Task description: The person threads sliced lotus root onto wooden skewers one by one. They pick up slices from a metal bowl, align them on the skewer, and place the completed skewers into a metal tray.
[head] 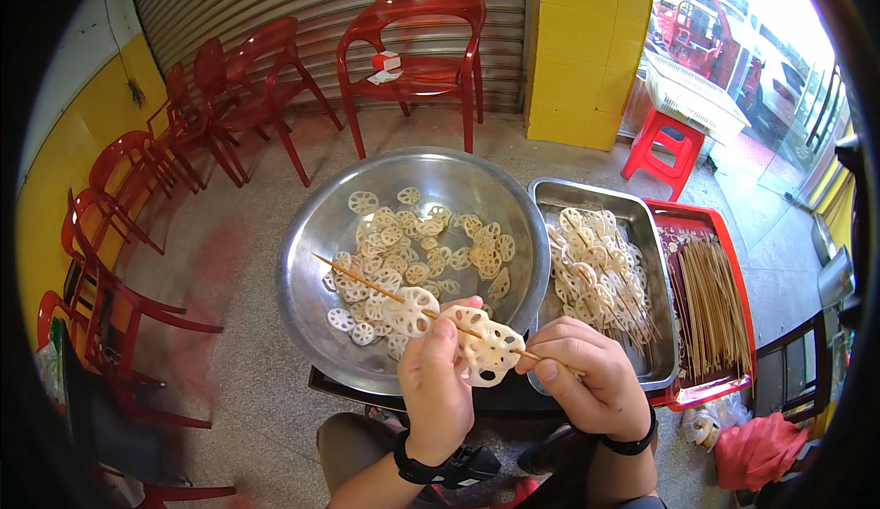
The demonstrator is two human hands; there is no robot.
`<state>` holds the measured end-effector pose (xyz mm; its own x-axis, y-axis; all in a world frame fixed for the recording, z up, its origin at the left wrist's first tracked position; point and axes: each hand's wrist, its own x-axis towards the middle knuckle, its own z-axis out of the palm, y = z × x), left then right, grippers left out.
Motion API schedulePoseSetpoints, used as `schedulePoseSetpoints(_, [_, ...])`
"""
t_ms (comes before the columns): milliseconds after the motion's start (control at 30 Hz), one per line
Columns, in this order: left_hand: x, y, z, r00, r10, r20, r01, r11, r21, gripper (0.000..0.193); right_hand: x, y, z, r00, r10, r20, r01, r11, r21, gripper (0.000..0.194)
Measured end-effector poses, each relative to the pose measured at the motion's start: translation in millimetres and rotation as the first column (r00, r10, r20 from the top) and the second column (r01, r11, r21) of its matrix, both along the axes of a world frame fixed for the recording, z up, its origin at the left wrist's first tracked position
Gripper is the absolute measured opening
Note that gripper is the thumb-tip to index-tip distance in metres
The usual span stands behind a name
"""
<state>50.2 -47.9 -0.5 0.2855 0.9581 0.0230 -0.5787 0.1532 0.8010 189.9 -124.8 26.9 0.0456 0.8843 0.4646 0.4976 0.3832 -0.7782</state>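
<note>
My left hand [440, 378] pinches a lotus root slice [410, 311] that is threaded on a bamboo skewer [350, 274]. The skewer's sharp tip points up and left over a wide stainless steel basin [302, 330]. More lotus root slices [487, 347] sit on the same skewer between my two hands. Near its lower right end, my right hand [584, 371] grips the skewer between thumb and fingers. Loose lotus root slices [416, 234] lie on the basin's bottom, partly hidden behind my left hand and the skewered slices.
Right of the basin, a rectangular steel tray [663, 316] holds loaded lotus root skewers [598, 268]. Beside it, a red tray [746, 330] carries many bare bamboo skewers [715, 302]. Red plastic chairs [419, 76] line the shutter and left wall. A white basket [694, 96] rests on a red stool [663, 148].
</note>
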Motion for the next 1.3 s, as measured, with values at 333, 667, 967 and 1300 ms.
schedulePoseSetpoints(333, [-0.4, 0.3, 0.7, 1.000, -0.016, -0.024, 0.017, 0.998, 0.062, 0.034, 1.2, -0.2, -0.6, 1.000, 0.003, -0.007, -0.003, 1.000, 0.006, 0.010])
schedulePoseSetpoints(667, [1.6, -0.7, -0.4, 1.000, 0.008, -0.027, -0.007, 0.999, 0.049, 0.034, 1.9, -0.2, -0.3, 1.000, 0.005, -0.023, -0.005, 1.000, -0.003, 0.009])
schedulePoseSetpoints(967, [1.5, -1.8, -0.3, 1.000, 0.010, -0.030, -0.008, 0.996, 0.087, 0.035, 2.6, -0.2, -0.6, 1.000, 0.013, -0.023, -0.013, 1.000, -0.008, 0.010])
schedulePoseSetpoints(1300, [-0.8, -0.9, -4.8, 0.999, -0.016, -0.036, 0.018, 0.997, 0.077, 0.034, 3.3, 0.8, -1.4, 1.000, 0.022, -0.014, -0.023, 1.000, -0.010, 0.010])
